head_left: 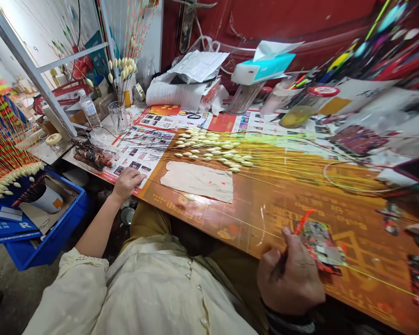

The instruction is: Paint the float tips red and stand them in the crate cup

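Note:
My left hand [126,182] rests at the table's near left edge, fingers curled over the end of a thin yellow float rod [251,225] that runs across the table towards the right. My right hand [289,277] is closed around a small brush with an orange-red tip [303,222], held over a small paint-stained card [321,246] on the orange table cover [265,204]. A pale stained cloth [198,180] lies flat between the hands. Behind it several white-bodied fishing floats [212,149] lie in a row, their long yellow stems pointing right.
A glass mug [119,116] holds upright floats at the back left, next to a water bottle [88,108]. A blue crate [45,232] stands on the floor at left beside a rack of striped floats [3,153]. Papers, a teal tissue box [261,69] and jars crowd the back.

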The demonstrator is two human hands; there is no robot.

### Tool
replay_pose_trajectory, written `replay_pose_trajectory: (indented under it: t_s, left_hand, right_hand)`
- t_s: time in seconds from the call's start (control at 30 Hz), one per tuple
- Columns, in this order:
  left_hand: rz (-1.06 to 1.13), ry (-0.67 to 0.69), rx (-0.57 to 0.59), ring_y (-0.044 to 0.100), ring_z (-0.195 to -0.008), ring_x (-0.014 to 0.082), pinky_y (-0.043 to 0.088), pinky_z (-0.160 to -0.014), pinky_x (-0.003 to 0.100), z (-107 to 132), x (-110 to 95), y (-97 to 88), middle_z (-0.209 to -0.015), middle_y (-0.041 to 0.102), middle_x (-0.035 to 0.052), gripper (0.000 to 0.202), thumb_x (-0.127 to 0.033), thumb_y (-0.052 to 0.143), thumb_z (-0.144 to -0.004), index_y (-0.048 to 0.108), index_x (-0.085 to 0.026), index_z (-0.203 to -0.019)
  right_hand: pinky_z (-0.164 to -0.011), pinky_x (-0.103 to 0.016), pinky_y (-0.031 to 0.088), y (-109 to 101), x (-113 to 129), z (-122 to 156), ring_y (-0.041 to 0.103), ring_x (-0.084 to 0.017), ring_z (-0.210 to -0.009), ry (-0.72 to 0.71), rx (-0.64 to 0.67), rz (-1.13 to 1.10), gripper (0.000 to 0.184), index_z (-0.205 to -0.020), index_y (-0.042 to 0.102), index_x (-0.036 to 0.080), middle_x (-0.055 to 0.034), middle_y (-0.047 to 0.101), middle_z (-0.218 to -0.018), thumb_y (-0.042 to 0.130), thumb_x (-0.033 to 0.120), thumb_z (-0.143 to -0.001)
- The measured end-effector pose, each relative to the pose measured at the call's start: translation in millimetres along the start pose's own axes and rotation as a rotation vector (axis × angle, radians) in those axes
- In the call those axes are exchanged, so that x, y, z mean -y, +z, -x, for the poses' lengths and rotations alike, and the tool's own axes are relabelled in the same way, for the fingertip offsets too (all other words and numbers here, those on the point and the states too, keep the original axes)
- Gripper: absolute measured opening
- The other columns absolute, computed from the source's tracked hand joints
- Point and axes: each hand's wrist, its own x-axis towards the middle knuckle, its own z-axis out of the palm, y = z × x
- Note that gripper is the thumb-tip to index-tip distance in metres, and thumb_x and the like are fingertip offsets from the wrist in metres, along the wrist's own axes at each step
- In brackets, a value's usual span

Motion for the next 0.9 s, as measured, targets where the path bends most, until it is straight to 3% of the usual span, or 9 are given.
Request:
replay_pose_trajectory:
  t_s: [0.2,0.33,0.5,0.57,0.67,0.8,0.9]
  left_hand:
    - [0.012,-0.034,0.003,0.057,-0.096,0.0191,0.046,-0.092,0.037,-2,2,-0.9,-0.098,0.069,0.0076,0.035,-0.019,0.040,-0.099,0.071,-0.026,-0.113]
    - [0.021,-0.036,-0.041,0.058,-0.098,0.0209,0.048,-0.091,0.039,-2,5,-10.9,-0.098,0.069,0.0090,0.039,-0.016,0.038,-0.097,0.070,-0.027,-0.117]
    - [-0.011,0.108,-0.103,0.061,-0.104,0.0252,0.046,-0.096,0.043,-17,-10,-16.4,-0.106,0.069,0.0101,0.044,-0.016,0.046,-0.094,0.059,-0.027,-0.134]
    - [-0.004,0.191,-0.100,0.061,-0.106,0.0272,0.045,-0.098,0.046,-31,-30,-7.7,-0.110,0.069,0.0105,0.050,-0.019,0.052,-0.092,0.053,-0.028,-0.141]
    - [0.042,0.313,-0.097,0.063,-0.104,0.0280,0.045,-0.096,0.046,-57,-80,13.8,-0.112,0.070,0.0108,0.052,-0.021,0.053,-0.093,0.049,-0.029,-0.144]
    - [0.106,0.500,-0.083,0.064,-0.090,0.0251,0.048,-0.080,0.041,-91,-156,44.6,-0.106,0.071,0.0114,0.044,-0.019,0.046,-0.095,0.052,-0.024,-0.138]
    - [0.165,0.579,-0.095,0.065,-0.085,0.0233,0.048,-0.073,0.038,-111,-192,62.2,-0.100,0.072,0.0120,0.039,-0.021,0.044,-0.096,0.053,-0.021,-0.134]
  right_hand:
    - [-0.083,-0.037,0.064,-1,1,-1,0.074,-0.030,-0.096,-0.001,0.007,-0.011,0.060,-0.146,0.046,0.018,-0.0146,0.073,-0.114,0.057,0.017,-0.087]
    - [-0.090,-0.038,0.061,-4,4,0,0.071,-0.029,-0.105,0.055,0.060,-0.061,0.059,-0.147,0.045,0.018,-0.0151,0.070,-0.121,0.058,0.016,-0.089]
    - [-0.099,-0.043,0.057,-7,14,-9,0.064,-0.026,-0.119,0.125,0.105,-0.166,0.057,-0.150,0.040,0.020,-0.0138,0.065,-0.130,0.050,0.015,-0.094]
    - [-0.100,-0.043,0.057,-5,14,-15,0.063,-0.025,-0.122,0.130,0.107,-0.176,0.059,-0.152,0.036,0.020,-0.0139,0.064,-0.131,0.049,0.014,-0.094]
    - [-0.104,-0.042,0.055,-2,11,-21,0.059,-0.024,-0.126,0.159,0.127,-0.190,0.060,-0.154,0.031,0.021,-0.0135,0.061,-0.136,0.046,0.015,-0.096]
    - [-0.110,-0.041,0.051,-1,9,-29,0.055,-0.022,-0.133,0.208,0.168,-0.222,0.062,-0.156,0.026,0.022,-0.0121,0.056,-0.142,0.045,0.017,-0.097]
    - [-0.111,-0.039,0.050,-2,9,-36,0.053,-0.021,-0.134,0.209,0.183,-0.241,0.064,-0.157,0.023,0.022,-0.0114,0.055,-0.144,0.044,0.016,-0.097]
